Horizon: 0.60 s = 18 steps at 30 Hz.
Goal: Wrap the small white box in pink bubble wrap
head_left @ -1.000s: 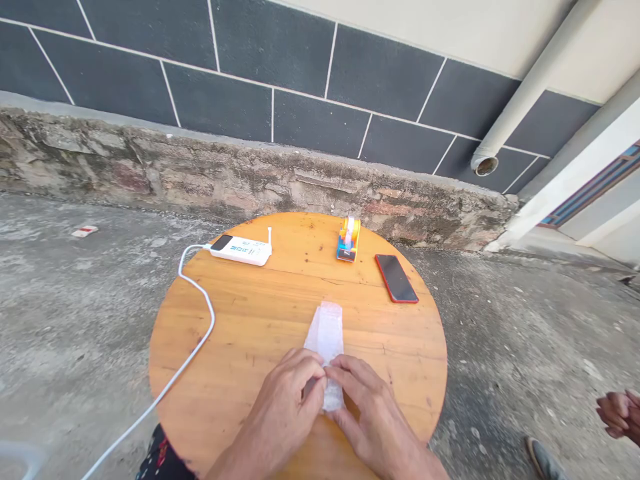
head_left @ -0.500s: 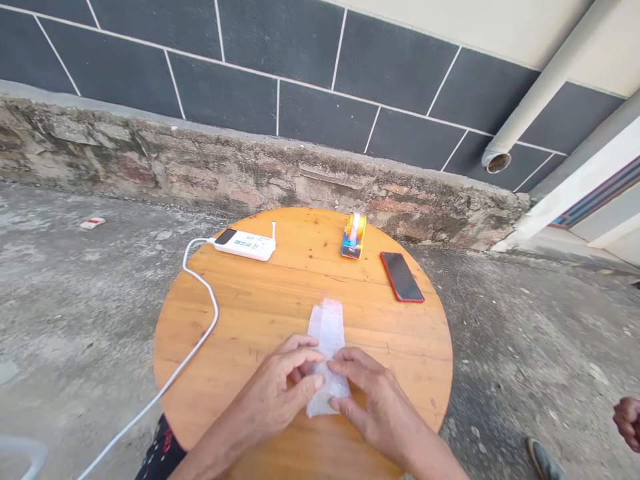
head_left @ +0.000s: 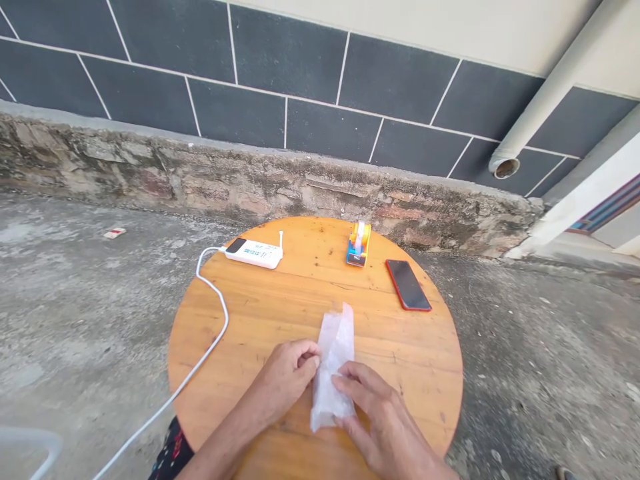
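Observation:
A thin, translucent white sheet [head_left: 331, 373], folded into a long narrow strip, lies on the round wooden table [head_left: 240, 320] close to me. Its far end has a loose, raised corner. At the strip's left edge is my left hand [head_left: 290, 373], thumb and fingers pinched together on that edge. From the right, my right hand [head_left: 375, 413] rests on the near half, fingertips on top and thumb by the near right edge, spread apart from each other.
Toward the back stand a white device [head_left: 255, 253] with a white cable [head_left: 220, 293] and a small tape dispenser [head_left: 359, 244]. A red-edged phone [head_left: 408, 285] lies at the right. Beyond are a stone ledge [head_left: 260, 177] and a tiled wall [head_left: 330, 120].
My left hand has gone from loosely curved fingers over the sheet to a pinch at its left edge. The far right corner of the sheet now sticks up. The view has shifted slightly.

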{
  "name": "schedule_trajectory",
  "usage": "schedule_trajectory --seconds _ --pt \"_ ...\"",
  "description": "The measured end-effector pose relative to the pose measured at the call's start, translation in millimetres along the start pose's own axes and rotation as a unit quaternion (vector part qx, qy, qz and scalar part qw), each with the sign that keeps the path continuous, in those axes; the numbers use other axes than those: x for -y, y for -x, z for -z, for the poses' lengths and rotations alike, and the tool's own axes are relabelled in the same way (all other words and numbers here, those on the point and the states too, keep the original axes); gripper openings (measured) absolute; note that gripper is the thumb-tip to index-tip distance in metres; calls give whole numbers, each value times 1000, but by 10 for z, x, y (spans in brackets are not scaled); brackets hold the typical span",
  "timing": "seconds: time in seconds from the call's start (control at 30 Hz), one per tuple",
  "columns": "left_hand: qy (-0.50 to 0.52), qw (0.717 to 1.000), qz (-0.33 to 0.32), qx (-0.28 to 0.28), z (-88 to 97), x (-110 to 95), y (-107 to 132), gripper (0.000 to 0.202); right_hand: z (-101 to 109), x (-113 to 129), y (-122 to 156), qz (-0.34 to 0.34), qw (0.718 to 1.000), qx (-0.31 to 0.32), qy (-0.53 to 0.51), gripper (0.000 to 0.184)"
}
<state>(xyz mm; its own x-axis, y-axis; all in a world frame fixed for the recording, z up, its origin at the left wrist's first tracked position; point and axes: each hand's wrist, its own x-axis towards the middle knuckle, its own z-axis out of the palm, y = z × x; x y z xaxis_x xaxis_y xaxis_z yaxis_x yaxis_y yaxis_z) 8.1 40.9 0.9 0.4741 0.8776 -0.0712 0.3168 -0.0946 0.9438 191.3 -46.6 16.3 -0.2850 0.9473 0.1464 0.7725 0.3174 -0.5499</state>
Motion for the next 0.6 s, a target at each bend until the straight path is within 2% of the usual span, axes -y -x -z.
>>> schedule_trajectory --seconds 0.13,0.33,0.5,0.6 --pt "-78 993 -64 -56 26 -28 3 24 -5 6 -3 0 1000 -4 -10 39" --pt "-124 992 2 -17 29 -96 -160 28 -8 3 12 8 1000 -10 -2 41" --pt "-151 988 16 -11 -87 -68 -271 25 25 56 -5 0 1000 9 -9 37" --pt "-165 986 22 -5 -94 -44 -275 19 39 70 -17 -2 1000 12 -14 38"
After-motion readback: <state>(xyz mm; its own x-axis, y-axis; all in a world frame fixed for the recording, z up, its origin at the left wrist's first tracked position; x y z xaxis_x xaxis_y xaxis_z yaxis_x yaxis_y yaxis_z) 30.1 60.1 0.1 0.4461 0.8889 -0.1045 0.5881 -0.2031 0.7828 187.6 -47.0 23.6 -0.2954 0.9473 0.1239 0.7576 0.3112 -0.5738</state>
